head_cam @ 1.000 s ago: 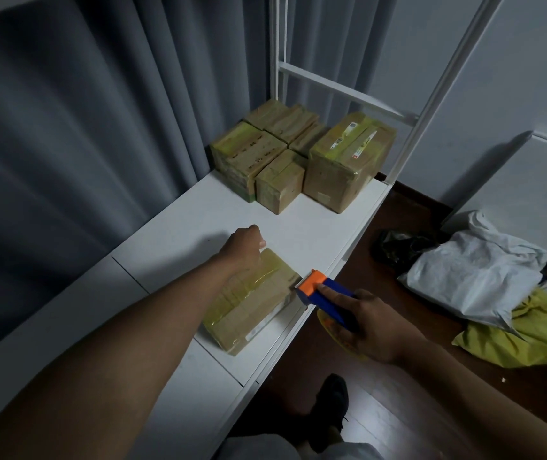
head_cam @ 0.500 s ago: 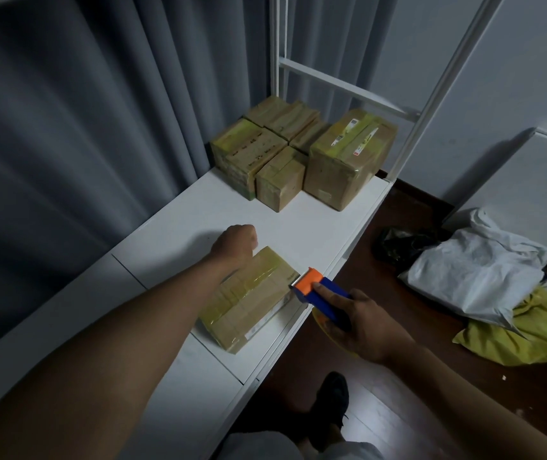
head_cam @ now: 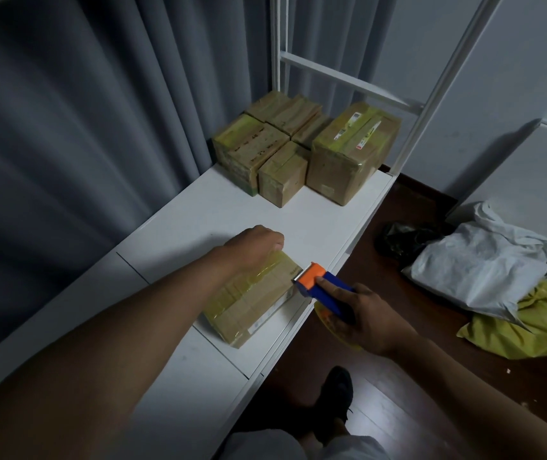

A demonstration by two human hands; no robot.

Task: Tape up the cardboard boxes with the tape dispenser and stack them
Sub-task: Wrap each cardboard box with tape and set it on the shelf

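- Grey curtains (head_cam: 83, 127) fill the upper left of the head view; a white shelf (head_cam: 315, 227) runs from lower left up to centre, and dark wood floor (head_cam: 415, 376) takes the lower right.
- At the far end of the shelf, upper centre, we see a cluster of taped boxes (head_cam: 265, 141) packed side by side, with a larger box (head_cam: 352, 154) just right of them, touching or nearly so.
- Centre frame, the box in hand (head_cam: 252, 297) lies flat near the shelf's front edge, its top glossy with yellowish tape.
- Our left hand (head_cam: 255, 247) rests on the box's far end, fingers curled down over it, pinning it to the shelf.
- Our right hand (head_cam: 361, 313) is wrapped round the tape dispenser (head_cam: 322, 287), forefinger laid along its blue body; the orange toothed head sits at the box's right edge, and whether it touches we cannot tell.
- Right of the frame, a white bag (head_cam: 478, 270) and a yellow bag (head_cam: 531, 323) lie on the floor; a dark shoe (head_cam: 335, 396) shows bottom centre.
- We judge the box light and fairly stiff, but the taped faces look slick, so we would take it by its two short ends, palms on bare cardboard, when stacking it.
- We reckon the cutter teeth deserve care near the fingers.
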